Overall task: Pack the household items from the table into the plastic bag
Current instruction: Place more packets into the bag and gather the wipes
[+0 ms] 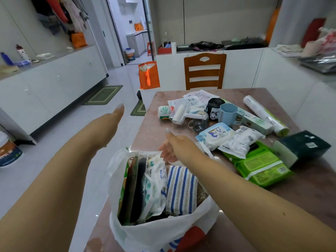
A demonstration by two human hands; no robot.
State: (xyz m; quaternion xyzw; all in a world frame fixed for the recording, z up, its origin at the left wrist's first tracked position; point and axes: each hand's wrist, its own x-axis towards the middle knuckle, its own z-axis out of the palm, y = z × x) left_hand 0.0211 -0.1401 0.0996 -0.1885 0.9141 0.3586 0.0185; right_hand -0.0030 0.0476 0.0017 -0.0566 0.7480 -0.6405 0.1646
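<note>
A white plastic bag (163, 231) stands open at the table's near edge. It holds a baby wipes pack (156, 180), a blue-striped cloth pack (181, 190) and dark flat packets. My right hand (176, 146) hovers over the bag's far rim with its fingers curled down at the top of a clear packet (145, 155); whether they pinch it is hidden. My left hand (112, 117) reaches out over the floor, left of the table, fingers straight and empty. Loose items lie behind the bag: a second wipes pack (215, 135), a white pouch (238, 142) and green wipes packs (261, 168).
Further back on the brown table (309, 193) lie a blue cup (228, 113), a black roll (214, 108), a film roll (263, 113), a lint roller (179, 113), a small jar (164, 111) and a dark green box (305, 144). A wooden chair (204, 71) stands behind, an orange bag (149, 75) on the floor.
</note>
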